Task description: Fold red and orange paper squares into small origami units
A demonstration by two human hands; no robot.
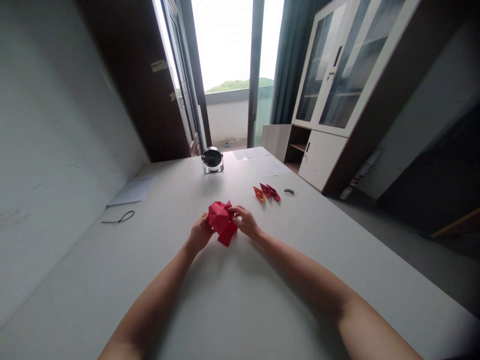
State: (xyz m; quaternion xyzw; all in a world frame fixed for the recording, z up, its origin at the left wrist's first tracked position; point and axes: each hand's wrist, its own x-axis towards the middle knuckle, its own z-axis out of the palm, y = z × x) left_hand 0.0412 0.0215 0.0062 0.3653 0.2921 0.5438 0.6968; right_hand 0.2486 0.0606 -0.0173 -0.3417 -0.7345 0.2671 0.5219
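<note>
A faceted red folded-paper model (218, 216) is held over the white table between both my hands. My left hand (201, 232) is closed around its left side. At its upper right, my right hand (244, 220) pinches a pointed flap with thumb and fingers. One flat red piece (227, 234) hangs from the lower right of the model; whether it is joined on, I cannot tell. Beyond my right hand lie an orange folded-paper piece (259, 194) and two dark red folded-paper pieces (273, 192), side by side.
A round silver-and-black device on a stand (212, 160) is at the table's far side. Paper sheets (132, 191) and a black cable tie (119, 218) lie at left. More papers (262, 163) are at the back right, near a round cable hole (289, 192). A wall borders the left.
</note>
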